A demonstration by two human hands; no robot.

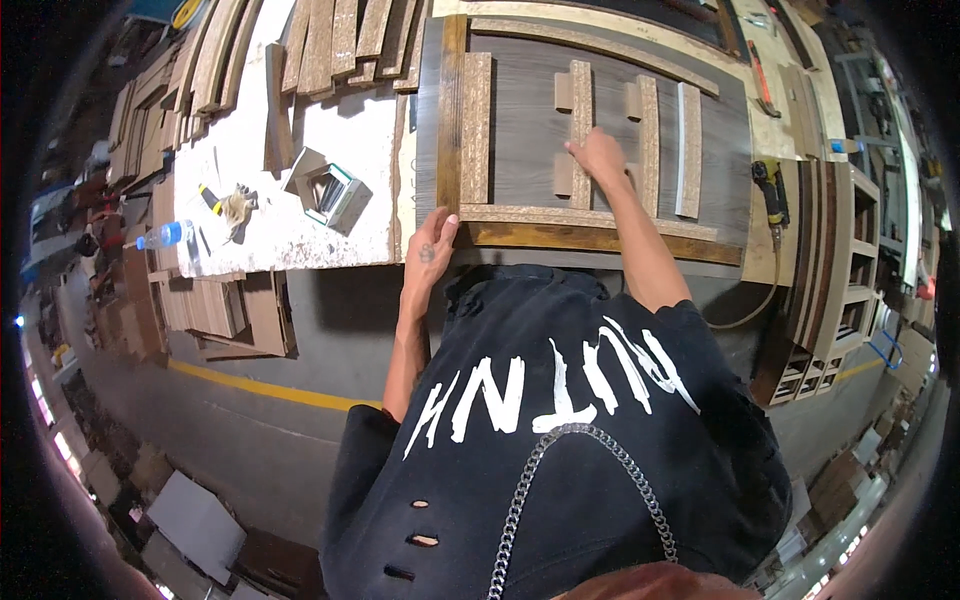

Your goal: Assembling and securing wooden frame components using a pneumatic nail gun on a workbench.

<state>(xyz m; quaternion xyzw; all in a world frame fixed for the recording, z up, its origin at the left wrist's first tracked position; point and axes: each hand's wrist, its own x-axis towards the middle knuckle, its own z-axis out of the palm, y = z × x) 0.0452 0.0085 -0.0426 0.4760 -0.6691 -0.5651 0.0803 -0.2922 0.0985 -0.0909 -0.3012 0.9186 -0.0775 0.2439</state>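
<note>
**While the left hand rests at the corner of a grey panel, the right hand is at a middle strip**

As the head view shows it, the panel lies flat on the worktop at the upper centre of the frame, its face grey with a streaky wood grain. A dark-brown upright strip runs down its left side, and a matching dark-brown lower strip follows its near edge. Inside these, a speckled tan top strip slants across the far side and a tan bottom strip spans the near one.

Between them stand four more lengths: a tan left strip, the middle strip, a tan neighbouring strip and a right-hand strip with a pale bluish-white face. Two small tan blocks sit against the left side of the middle strip; a third block adjoins the neighbouring strip.

The right hand's fingers are bent close together beside the middle strip; whether they grip it cannot be told. The left hand's fingers are at the lower end of the dark-brown upright strip, their hold likewise unclear.

At left of the frame, an open carton and a clear bottle stand out on the white, spattered surface. Right of the panel lie a yellow-and-black power tool and an orange-handled hammer.
</note>
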